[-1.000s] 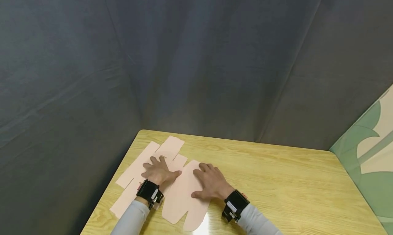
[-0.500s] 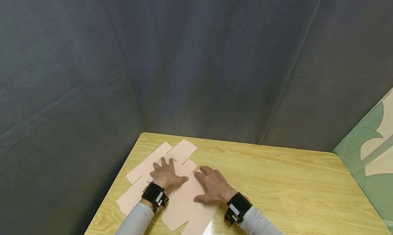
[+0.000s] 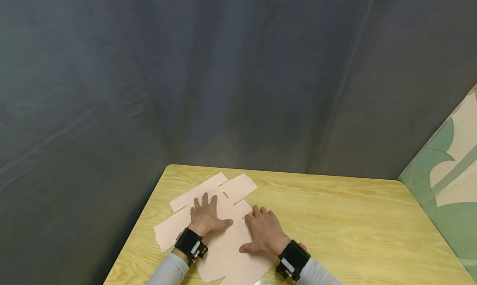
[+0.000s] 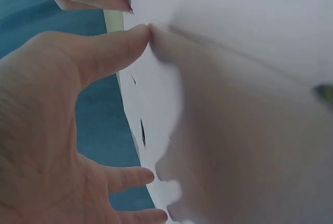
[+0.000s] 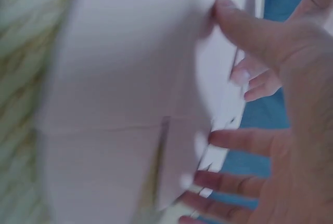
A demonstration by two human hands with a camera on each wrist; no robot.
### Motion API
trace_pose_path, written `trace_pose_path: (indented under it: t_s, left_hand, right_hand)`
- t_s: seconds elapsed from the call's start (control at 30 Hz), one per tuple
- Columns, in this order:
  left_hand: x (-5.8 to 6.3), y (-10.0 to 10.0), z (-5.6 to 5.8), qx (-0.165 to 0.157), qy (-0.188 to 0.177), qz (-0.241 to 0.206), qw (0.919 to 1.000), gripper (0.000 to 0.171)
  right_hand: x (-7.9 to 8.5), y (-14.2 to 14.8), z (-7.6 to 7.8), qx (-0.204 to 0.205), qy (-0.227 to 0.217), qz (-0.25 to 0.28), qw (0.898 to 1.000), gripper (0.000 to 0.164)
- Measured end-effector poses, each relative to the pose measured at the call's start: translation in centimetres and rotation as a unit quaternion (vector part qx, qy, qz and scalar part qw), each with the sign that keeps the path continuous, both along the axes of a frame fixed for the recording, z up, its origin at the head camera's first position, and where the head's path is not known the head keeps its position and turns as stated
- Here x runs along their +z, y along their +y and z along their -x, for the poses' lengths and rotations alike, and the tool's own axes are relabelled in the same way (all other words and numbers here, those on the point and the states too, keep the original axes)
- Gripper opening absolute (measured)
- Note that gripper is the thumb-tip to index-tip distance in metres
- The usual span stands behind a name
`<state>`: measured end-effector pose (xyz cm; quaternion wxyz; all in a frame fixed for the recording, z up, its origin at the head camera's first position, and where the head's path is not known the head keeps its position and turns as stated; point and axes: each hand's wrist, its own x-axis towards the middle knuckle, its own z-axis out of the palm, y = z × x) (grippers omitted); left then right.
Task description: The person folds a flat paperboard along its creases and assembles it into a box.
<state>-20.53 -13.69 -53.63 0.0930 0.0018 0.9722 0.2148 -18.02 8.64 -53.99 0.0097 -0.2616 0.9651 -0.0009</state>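
A flat, pale pink cardboard box blank (image 3: 227, 252) with slots, flaps and fold lines lies on the table, its near end cut off by the head view's lower border. My left hand (image 3: 208, 219) rests on its left part, fingers spread. In the left wrist view the thumb (image 4: 117, 47) touches the cardboard. On the blank's right part lies my right hand (image 3: 264, 233), fingers spread and slightly bent. The right wrist view has this hand's fingertips (image 5: 216, 136) against the card, beside a slit (image 5: 160, 156). Neither hand grips anything.
The wood-grain table (image 3: 354, 227) extends to the right of the blank. A dark grey curtain (image 3: 242, 90) hangs behind and to the left. Green and cream patterned fabric (image 3: 443, 194) stands at the right. Each wrist wears a black camera band (image 3: 293, 260).
The cardboard has turned clockwise and shifted to the right under my hands. Both hands have moved slightly right and nearer with it, still spread on the sheet.
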Motion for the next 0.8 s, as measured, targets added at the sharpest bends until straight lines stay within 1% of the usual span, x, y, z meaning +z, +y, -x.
trace_pose_path:
  t_s: [0.07, 0.17, 0.33, 0.43, 0.6, 0.8]
  left_hand:
    - [0.1, 0.4, -0.1, -0.008, 0.005, -0.002, 1.0000, 0.110]
    - [0.4, 1.0, -0.3, -0.025, 0.014, 0.005, 0.9996, 0.109]
    - [0.7, 2.0, -0.8, -0.060, 0.025, 0.028, 0.9975, 0.104]
    - [0.6, 2.6, -1.1, -0.076, 0.030, 0.025, 0.9964, 0.102]
    - [0.2, 3.4, -1.5, -0.087, 0.038, 0.008, 0.9954, 0.099]
    - [0.0, 4.6, -1.8, -0.109, 0.041, 0.003, 0.9932, 0.099]
  right_hand:
    - [0.5, 0.1, -0.2, -0.024, -0.002, -0.014, 1.000, 0.095]
    - [1.2, 0.2, -0.4, -0.056, -0.008, -0.020, 0.998, 0.099]
    - [1.4, 0.6, -1.0, -0.101, -0.015, 0.000, 0.995, 0.103]
    - [1.4, 0.8, -1.4, -0.127, -0.016, 0.002, 0.992, 0.103]
    - [1.5, 1.1, -1.9, -0.155, -0.013, -0.015, 0.988, 0.101]
    - [2.0, 1.7, -2.5, -0.185, -0.012, -0.022, 0.982, 0.102]
